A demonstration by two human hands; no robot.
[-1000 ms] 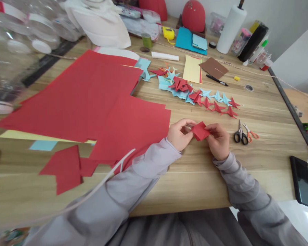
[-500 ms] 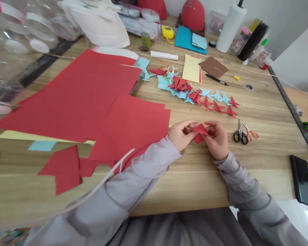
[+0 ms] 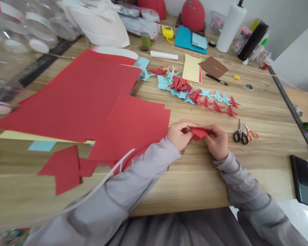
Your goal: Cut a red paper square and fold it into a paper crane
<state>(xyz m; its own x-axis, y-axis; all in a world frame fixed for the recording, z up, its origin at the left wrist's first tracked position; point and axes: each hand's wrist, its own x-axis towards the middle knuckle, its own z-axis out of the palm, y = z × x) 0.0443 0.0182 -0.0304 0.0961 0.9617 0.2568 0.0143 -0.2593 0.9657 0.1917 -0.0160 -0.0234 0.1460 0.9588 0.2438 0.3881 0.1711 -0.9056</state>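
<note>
A small folded piece of red paper is held between both hands just above the table. My left hand pinches its left side between thumb and fingers. On the opposite side, my right hand grips it the same way, with some fingertips hidden behind the paper. Beyond the hands lie folded red paper cranes and light blue paper cranes, several of each, in rows and a heap. Close to my right hand rest black-handled scissors and orange-handled scissors.
Large red paper sheets cover the table's left side, with smaller red pieces in front. A white cord crosses near my left sleeve. A phone lies at the right edge. Yellow paper and a pen lie farther back.
The upper point of the red paper has been folded down, so it now shows a flat top edge. My right fingers have shifted slightly inward along it.
</note>
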